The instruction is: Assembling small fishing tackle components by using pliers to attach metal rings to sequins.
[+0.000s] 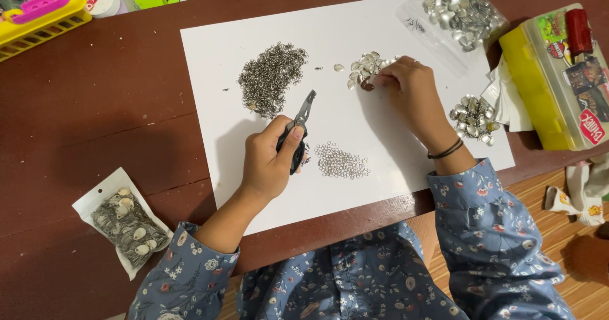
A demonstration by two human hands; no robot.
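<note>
Two hands of mine work over a white sheet of paper [254, 187] lying on a dark reddish-brown table [95, 104]. My left hand [269, 161], at about seven o'clock on the sheet, is closed around the black handles of small slim-nosed metal pliers [302, 124]; their tip points up toward one o'clock, and I cannot tell whether the tip holds anything. My right hand [409, 88], at about one o'clock on the sheet, has its fingertips pinched down into a small heap of silver shell-shaped metal charms [363, 68], touching them.

Between my hands, near six o'clock, lies a loose scatter of small silver jump rings [342, 161], just beside the pliers' handles. At eleven o'clock sits a larger dark pile of tiny metal rings [271, 78]. By the sheet's right edge, at three o'clock, rests a cluster of silver charms joined together [472, 117].

Beyond the sheet, at one o'clock, a clear plastic bag of silver charms [458, 6] lies; at three o'clock stands a yellow plastic storage box [539, 85]. At eight o'clock on the table lies a small clear packet of charms [124, 222].
</note>
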